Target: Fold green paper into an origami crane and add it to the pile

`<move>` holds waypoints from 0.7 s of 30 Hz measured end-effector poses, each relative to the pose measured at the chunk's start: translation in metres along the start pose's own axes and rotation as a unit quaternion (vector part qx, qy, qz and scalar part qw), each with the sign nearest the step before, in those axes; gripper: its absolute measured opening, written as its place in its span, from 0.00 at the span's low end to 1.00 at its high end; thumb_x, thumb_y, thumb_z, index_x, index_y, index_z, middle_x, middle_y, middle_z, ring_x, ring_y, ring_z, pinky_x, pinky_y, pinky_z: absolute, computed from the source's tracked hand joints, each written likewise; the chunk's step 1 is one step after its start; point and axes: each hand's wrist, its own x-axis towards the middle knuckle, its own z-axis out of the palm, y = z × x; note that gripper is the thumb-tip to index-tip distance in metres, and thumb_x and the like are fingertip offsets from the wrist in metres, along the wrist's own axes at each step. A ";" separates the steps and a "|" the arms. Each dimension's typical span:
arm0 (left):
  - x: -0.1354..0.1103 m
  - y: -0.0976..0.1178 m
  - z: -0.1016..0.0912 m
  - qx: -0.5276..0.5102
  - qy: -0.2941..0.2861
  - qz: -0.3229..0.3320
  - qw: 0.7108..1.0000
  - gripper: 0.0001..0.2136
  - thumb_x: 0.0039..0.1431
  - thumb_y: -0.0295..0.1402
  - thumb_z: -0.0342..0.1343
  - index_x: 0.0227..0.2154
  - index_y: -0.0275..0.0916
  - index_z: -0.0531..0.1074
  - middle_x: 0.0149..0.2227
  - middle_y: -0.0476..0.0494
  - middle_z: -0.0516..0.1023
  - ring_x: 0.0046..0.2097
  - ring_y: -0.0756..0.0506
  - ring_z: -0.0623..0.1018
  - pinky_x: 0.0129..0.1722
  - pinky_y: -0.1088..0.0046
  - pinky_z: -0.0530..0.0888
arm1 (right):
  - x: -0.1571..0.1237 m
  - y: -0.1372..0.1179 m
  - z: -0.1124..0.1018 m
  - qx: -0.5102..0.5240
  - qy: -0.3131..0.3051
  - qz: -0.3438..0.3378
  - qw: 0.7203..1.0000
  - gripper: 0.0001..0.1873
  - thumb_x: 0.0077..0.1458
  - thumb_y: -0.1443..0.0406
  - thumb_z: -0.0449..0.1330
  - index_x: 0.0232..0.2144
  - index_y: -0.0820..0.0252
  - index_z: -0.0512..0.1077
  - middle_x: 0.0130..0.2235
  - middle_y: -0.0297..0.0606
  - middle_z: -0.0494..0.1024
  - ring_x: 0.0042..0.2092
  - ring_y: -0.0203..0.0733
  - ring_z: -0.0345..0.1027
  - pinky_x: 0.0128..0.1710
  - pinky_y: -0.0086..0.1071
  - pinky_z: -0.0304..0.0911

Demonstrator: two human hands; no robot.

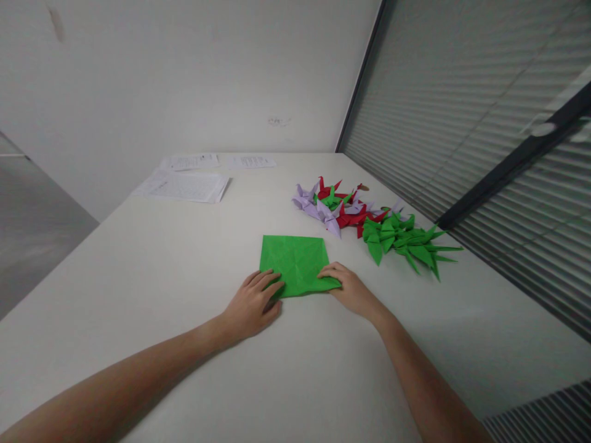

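A square of green origami paper (295, 261) with crease lines lies on the white table in front of me. Its near edge is slightly raised and curved. My left hand (255, 303) holds the near left corner, fingers over the top and thumb by the near edge. At the near right corner, my right hand (345, 284) grips the paper with its fingers above; the thumb is mostly hidden. Beyond it to the right lies a pile of folded paper cranes: green cranes (406, 237), red cranes (353, 217) and lilac cranes (318, 206).
Printed sheets (184, 186) lie at the table's far left, with another sheet (253, 162) near the back wall. A window with blinds (462, 111) and a dark frame runs along the right side of the white table (138, 277).
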 end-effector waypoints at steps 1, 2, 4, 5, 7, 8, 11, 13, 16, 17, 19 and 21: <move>0.000 0.000 0.000 0.003 -0.002 0.002 1.000 0.18 0.61 0.33 0.53 0.53 0.37 0.70 0.57 0.36 0.72 0.60 0.36 0.70 0.61 0.50 0.66 | 0.000 0.000 0.000 -0.004 -0.003 0.000 1.000 0.21 0.44 0.79 0.57 0.39 0.59 0.77 0.44 0.41 0.74 0.48 0.45 0.70 0.54 0.41 0.62; -0.001 0.000 0.000 0.005 -0.003 0.004 1.000 0.17 0.62 0.33 0.53 0.53 0.37 0.71 0.57 0.36 0.72 0.60 0.36 0.70 0.61 0.50 0.66 | -0.001 -0.001 0.001 -0.010 -0.005 0.000 1.000 0.21 0.45 0.79 0.57 0.39 0.59 0.77 0.45 0.41 0.74 0.49 0.45 0.69 0.54 0.41 0.62; -0.002 0.000 0.000 0.009 -0.005 0.007 1.000 0.17 0.63 0.33 0.52 0.53 0.37 0.71 0.57 0.37 0.72 0.60 0.36 0.70 0.61 0.50 0.66 | -0.003 -0.002 0.001 -0.022 -0.009 0.002 1.000 0.21 0.46 0.79 0.57 0.41 0.59 0.76 0.46 0.42 0.73 0.50 0.45 0.68 0.56 0.42 0.61; -0.002 0.001 0.001 0.009 -0.005 0.007 1.000 0.16 0.63 0.33 0.52 0.52 0.37 0.71 0.57 0.37 0.72 0.60 0.36 0.69 0.61 0.50 0.66 | -0.004 -0.003 0.001 -0.028 -0.012 0.004 1.000 0.21 0.46 0.78 0.57 0.42 0.59 0.76 0.47 0.42 0.72 0.50 0.45 0.68 0.56 0.42 0.61; -0.002 0.001 0.001 0.010 -0.007 0.008 1.000 0.16 0.63 0.34 0.52 0.52 0.37 0.71 0.57 0.37 0.72 0.60 0.36 0.69 0.60 0.49 0.66 | -0.006 -0.005 0.001 -0.038 -0.023 0.008 0.999 0.22 0.47 0.78 0.58 0.44 0.58 0.76 0.48 0.43 0.72 0.52 0.46 0.67 0.57 0.42 0.61; -0.002 0.001 0.000 0.010 -0.008 0.008 1.000 0.16 0.63 0.33 0.52 0.52 0.38 0.71 0.57 0.37 0.72 0.60 0.36 0.69 0.60 0.49 0.67 | -0.008 -0.006 0.001 -0.042 -0.030 0.011 0.999 0.22 0.48 0.77 0.58 0.45 0.58 0.75 0.49 0.43 0.71 0.53 0.46 0.67 0.58 0.42 0.60; -0.003 0.001 0.000 0.010 -0.011 0.010 1.000 0.17 0.63 0.33 0.52 0.53 0.38 0.70 0.58 0.36 0.72 0.61 0.36 0.69 0.60 0.49 0.67 | -0.012 -0.010 0.001 -0.058 -0.051 0.025 0.997 0.23 0.51 0.75 0.59 0.50 0.58 0.73 0.53 0.45 0.69 0.56 0.47 0.65 0.60 0.43 0.59; -0.003 0.001 0.000 0.011 -0.013 0.012 1.000 0.17 0.63 0.32 0.51 0.54 0.38 0.70 0.58 0.36 0.71 0.61 0.36 0.69 0.60 0.49 0.67 | -0.014 -0.014 0.001 -0.072 -0.060 0.033 0.995 0.23 0.52 0.73 0.60 0.52 0.59 0.72 0.55 0.45 0.67 0.57 0.48 0.64 0.61 0.43 0.58; -0.005 0.000 0.000 0.012 -0.014 0.017 1.000 0.17 0.63 0.32 0.51 0.54 0.38 0.70 0.58 0.36 0.71 0.61 0.36 0.69 0.61 0.49 0.67 | -0.017 -0.019 0.002 -0.091 -0.067 0.034 0.993 0.24 0.54 0.70 0.60 0.54 0.59 0.70 0.56 0.46 0.66 0.58 0.49 0.63 0.62 0.44 0.58; -0.005 0.000 0.000 0.012 -0.015 0.017 1.000 0.17 0.63 0.32 0.51 0.54 0.38 0.70 0.58 0.36 0.71 0.61 0.36 0.69 0.61 0.49 0.67 | -0.018 -0.021 0.002 -0.096 -0.069 0.034 0.992 0.24 0.55 0.70 0.60 0.55 0.58 0.70 0.57 0.46 0.65 0.59 0.50 0.63 0.62 0.45 0.58; -0.006 0.001 0.000 0.012 -0.017 0.016 1.000 0.17 0.63 0.33 0.51 0.55 0.38 0.70 0.58 0.36 0.71 0.61 0.36 0.68 0.61 0.49 0.67 | -0.019 -0.022 0.003 -0.104 -0.070 0.035 0.991 0.24 0.56 0.69 0.60 0.56 0.58 0.69 0.57 0.47 0.65 0.59 0.50 0.62 0.62 0.45 0.58; -0.005 0.001 0.000 0.010 -0.016 0.014 1.000 0.18 0.63 0.32 0.51 0.55 0.38 0.69 0.58 0.36 0.71 0.61 0.36 0.68 0.61 0.50 0.67 | -0.020 -0.022 0.004 -0.108 -0.068 0.036 0.991 0.24 0.56 0.68 0.60 0.56 0.58 0.69 0.58 0.48 0.65 0.60 0.51 0.62 0.62 0.46 0.58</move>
